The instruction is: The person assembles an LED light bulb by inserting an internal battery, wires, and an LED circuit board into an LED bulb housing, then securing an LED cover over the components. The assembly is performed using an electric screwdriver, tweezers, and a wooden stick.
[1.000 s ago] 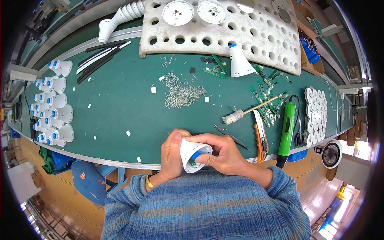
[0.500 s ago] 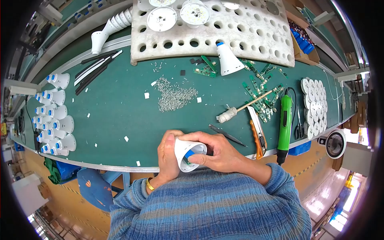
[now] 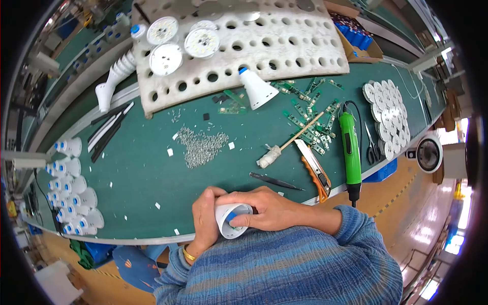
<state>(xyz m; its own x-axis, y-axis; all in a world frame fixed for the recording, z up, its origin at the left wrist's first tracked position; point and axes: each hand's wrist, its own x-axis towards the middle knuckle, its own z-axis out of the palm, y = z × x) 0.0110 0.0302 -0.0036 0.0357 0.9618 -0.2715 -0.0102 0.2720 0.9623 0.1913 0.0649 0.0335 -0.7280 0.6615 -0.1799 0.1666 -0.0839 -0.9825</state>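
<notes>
Over the green bench's [image 3: 132, 175] near edge, 1 white cone [image 3: 221, 216] sits cupped in the curled left hand [image 3: 205, 216], apparently for steadiness, while the right hand [image 3: 267, 207] clasps its rim, thumb reaching inside to a blue part [image 3: 231, 217].

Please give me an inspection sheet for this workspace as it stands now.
Surface: green bench top, scattered white scraps
Job's things: white cone, in both hands; blue piece inside
Clutter: pile of small metal pieces, circuit boards, tweezers, orange-handled cutter
Left grip: around the cone's outside
Right grip: on the cone, thumb inside its opening
Cables: dark cable beside the green tool
Surroundings: white fan at right, perforated board at back
</notes>
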